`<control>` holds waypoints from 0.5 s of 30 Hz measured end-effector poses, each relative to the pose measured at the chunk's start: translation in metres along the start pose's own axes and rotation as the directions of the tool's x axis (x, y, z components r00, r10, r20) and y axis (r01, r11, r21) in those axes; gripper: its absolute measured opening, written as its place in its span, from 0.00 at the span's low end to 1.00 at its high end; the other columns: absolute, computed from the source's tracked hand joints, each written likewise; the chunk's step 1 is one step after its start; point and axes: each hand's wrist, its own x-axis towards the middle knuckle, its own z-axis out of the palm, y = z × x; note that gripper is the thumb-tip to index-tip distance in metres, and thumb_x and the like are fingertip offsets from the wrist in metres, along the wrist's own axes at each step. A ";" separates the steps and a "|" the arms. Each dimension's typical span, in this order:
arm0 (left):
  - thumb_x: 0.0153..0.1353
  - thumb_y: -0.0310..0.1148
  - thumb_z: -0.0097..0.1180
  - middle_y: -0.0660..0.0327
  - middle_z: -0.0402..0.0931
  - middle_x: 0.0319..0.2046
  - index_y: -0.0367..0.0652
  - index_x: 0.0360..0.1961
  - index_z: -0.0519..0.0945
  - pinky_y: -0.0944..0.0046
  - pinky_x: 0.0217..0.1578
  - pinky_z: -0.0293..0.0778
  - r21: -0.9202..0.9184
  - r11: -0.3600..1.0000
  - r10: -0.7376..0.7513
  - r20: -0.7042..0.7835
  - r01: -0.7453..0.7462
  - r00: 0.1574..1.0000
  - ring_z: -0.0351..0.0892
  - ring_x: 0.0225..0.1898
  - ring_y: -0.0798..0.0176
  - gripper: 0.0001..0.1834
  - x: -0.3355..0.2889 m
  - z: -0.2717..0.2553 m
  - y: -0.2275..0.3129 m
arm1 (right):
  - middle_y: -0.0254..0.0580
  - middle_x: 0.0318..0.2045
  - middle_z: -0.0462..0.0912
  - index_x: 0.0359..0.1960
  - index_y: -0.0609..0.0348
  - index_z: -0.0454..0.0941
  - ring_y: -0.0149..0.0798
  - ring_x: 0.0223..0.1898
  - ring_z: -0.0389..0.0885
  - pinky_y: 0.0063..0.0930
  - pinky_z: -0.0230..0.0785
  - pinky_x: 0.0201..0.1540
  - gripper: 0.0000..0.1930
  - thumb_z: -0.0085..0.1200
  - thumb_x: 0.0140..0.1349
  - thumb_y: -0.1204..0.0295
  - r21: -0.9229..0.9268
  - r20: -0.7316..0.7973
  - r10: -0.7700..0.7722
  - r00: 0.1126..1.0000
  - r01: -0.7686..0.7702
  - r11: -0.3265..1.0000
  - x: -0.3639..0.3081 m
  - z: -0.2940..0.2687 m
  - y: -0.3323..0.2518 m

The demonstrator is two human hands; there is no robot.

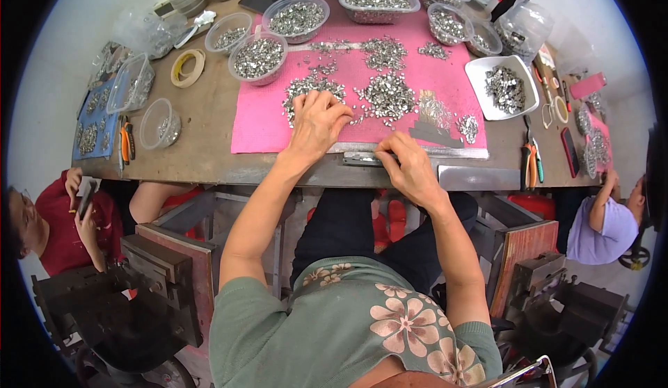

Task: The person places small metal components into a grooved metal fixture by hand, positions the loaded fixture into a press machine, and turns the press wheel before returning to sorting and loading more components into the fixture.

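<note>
My left hand (316,122) lies palm down on the pink mat (259,122), its fingers bent over a pile of small silver metal pieces (306,85). My right hand (403,162) is at the mat's near edge, its fingertips pinched on small metal pieces at a long flat metal strip (362,157) that runs along the table's front. A second pile of metal pieces (388,97) lies between and beyond the hands. What is under the left palm is hidden.
Clear plastic tubs of metal pieces (259,58) stand at the mat's far side, a white square dish (502,87) at the right. Pliers (126,141) lie left, cutters (531,162) right. One person sits at left (66,224), another at right (602,224).
</note>
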 end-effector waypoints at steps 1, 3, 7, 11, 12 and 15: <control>0.60 0.34 0.67 0.67 0.75 0.34 0.49 0.37 0.87 0.55 0.51 0.60 0.001 1.000 0.005 -0.003 -0.005 1.000 0.74 0.42 0.61 0.05 0.002 0.002 -0.001 | 0.47 0.34 0.80 0.35 0.66 0.78 0.51 0.38 0.79 0.40 0.70 0.43 0.04 0.60 0.61 0.81 0.004 -0.006 -0.037 0.999 0.037 0.999 -0.003 0.001 0.002; 0.60 0.33 0.67 0.66 0.75 0.34 0.49 0.36 0.86 0.55 0.51 0.61 0.005 1.000 0.017 -0.014 -0.017 1.000 0.74 0.42 0.61 0.05 0.002 0.004 0.002 | 0.47 0.35 0.80 0.35 0.66 0.78 0.51 0.38 0.79 0.40 0.71 0.43 0.04 0.60 0.60 0.82 -0.003 -0.021 -0.041 0.999 0.041 0.999 -0.007 0.003 0.000; 0.60 0.31 0.66 0.65 0.75 0.34 0.47 0.34 0.84 0.54 0.51 0.61 0.016 1.000 0.010 -0.052 -0.009 0.999 0.73 0.41 0.60 0.03 -0.003 0.001 0.009 | 0.47 0.36 0.80 0.34 0.65 0.78 0.50 0.39 0.79 0.40 0.71 0.44 0.04 0.61 0.59 0.82 -0.040 -0.048 -0.064 0.997 0.062 0.997 -0.009 0.008 0.003; 0.59 0.30 0.66 0.65 0.75 0.33 0.47 0.33 0.83 0.53 0.51 0.61 0.088 0.996 -0.030 0.005 0.029 1.000 0.73 0.41 0.59 0.03 -0.013 -0.010 0.020 | 0.44 0.34 0.77 0.35 0.63 0.77 0.50 0.37 0.76 0.42 0.69 0.43 0.05 0.61 0.58 0.81 -0.134 -0.068 -0.151 0.986 0.141 0.981 -0.009 0.009 -0.003; 0.59 0.30 0.66 0.65 0.74 0.33 0.47 0.34 0.83 0.53 0.51 0.61 0.091 0.995 -0.040 0.010 0.038 0.999 0.73 0.41 0.59 0.03 -0.014 -0.010 0.021 | 0.45 0.34 0.79 0.34 0.63 0.78 0.50 0.38 0.78 0.41 0.70 0.43 0.05 0.61 0.58 0.82 -0.177 -0.059 -0.148 0.987 0.136 0.975 -0.009 0.008 -0.005; 0.59 0.30 0.67 0.65 0.74 0.32 0.48 0.34 0.84 0.52 0.51 0.60 0.090 0.995 -0.047 -0.007 0.047 0.999 0.73 0.41 0.59 0.03 -0.015 -0.007 0.021 | 0.46 0.35 0.80 0.35 0.64 0.78 0.50 0.39 0.79 0.41 0.72 0.43 0.05 0.62 0.58 0.82 -0.185 -0.043 -0.133 0.990 0.123 0.975 -0.009 0.006 -0.004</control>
